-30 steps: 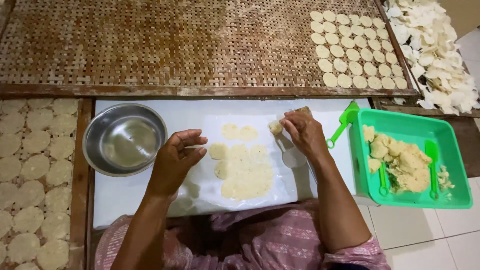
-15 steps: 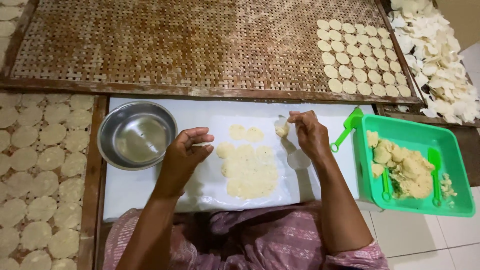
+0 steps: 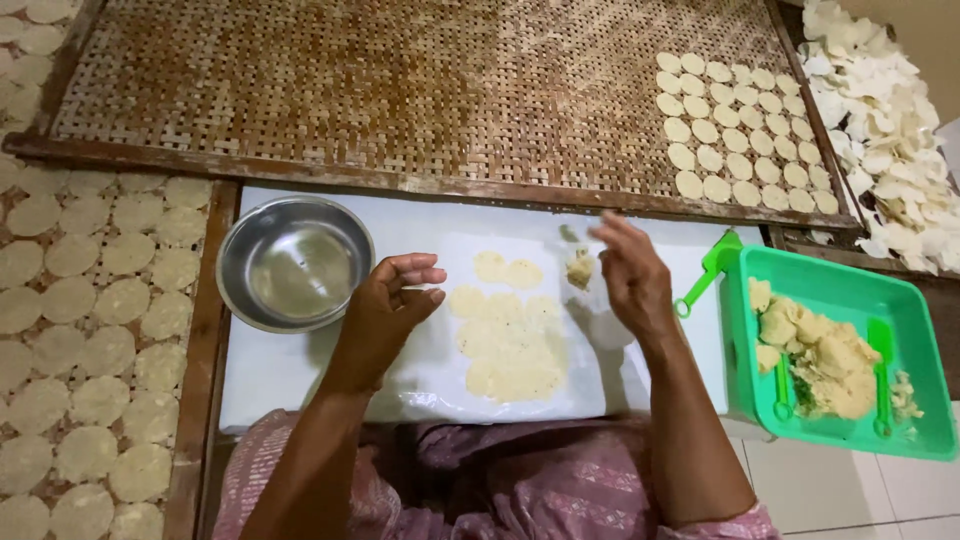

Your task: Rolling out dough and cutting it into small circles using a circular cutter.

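Observation:
On a clear plastic sheet (image 3: 430,375) over a white board lie several flat pale dough rounds (image 3: 505,335), pressed close together. My left hand (image 3: 388,305) rests on the sheet just left of them, fingers loosely curled, holding nothing. My right hand (image 3: 628,272) hovers at the sheet's right edge and pinches a small lump of yellowish dough (image 3: 579,268) between thumb and fingers.
A steel bowl of water (image 3: 293,262) stands left of the sheet. A green tray (image 3: 850,300) with dough lumps and green tools sits on the right. A woven bamboo rack (image 3: 400,90) lies beyond, with dough rounds (image 3: 735,135) at its right. More rounds cover a rack (image 3: 90,330) at left.
The view has tilted slightly. My left hand has curled back off the sheet's rounds. My right hand still holds the dough lump and has lifted a little.

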